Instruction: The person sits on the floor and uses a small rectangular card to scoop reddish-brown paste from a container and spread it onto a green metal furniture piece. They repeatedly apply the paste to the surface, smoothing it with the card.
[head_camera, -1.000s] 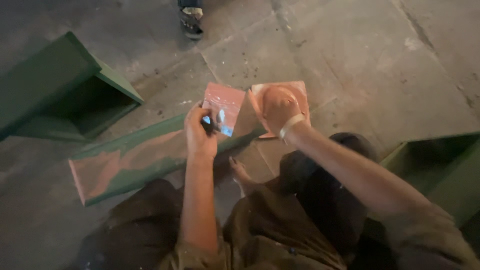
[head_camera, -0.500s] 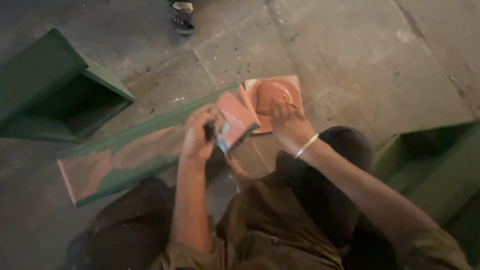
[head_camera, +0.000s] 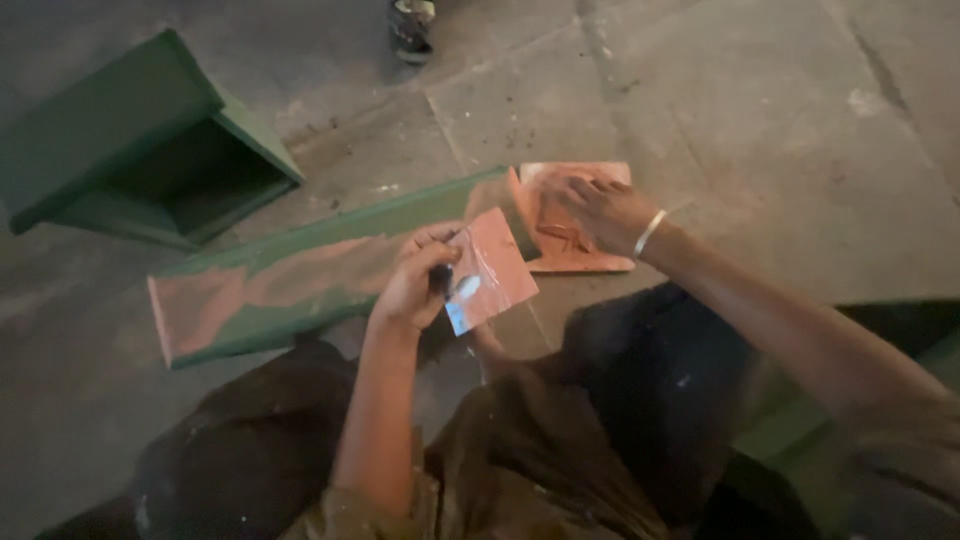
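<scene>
Sandpaper sheet (head_camera: 490, 268), reddish-brown and roughly square, held up above the lap, pinched along its near left edge by the left hand (head_camera: 415, 285), fingers curled around a small dark object pressed against the sheet, too small to identify. Pale bluish patch visible on the sheet's lower left corner, just beside the thumb. Right hand (head_camera: 600, 208) stretched forward, palm down and fingers spread flat on a stack of similar reddish sheets (head_camera: 580, 250) lying on the concrete floor (head_camera: 760, 110); pressing rather than gripping, nothing closed in the fingers. Pale bangle (head_camera: 649, 232) around the right wrist. Long green metal channel (head_camera: 300, 275) lying on the floor, running from lower left up toward the stack, its upper face worn to a rusty pink; held sheet in front of its right end. Open green metal box (head_camera: 150, 150) at upper left, well apart from both hands, hollow side turned toward the camera. Another green painted piece (head_camera: 900, 330) at the right edge, partly hidden behind the right forearm. Sandalled foot of another person (head_camera: 412, 28) at the top edge. Dark trousers across the bottom of the view.
</scene>
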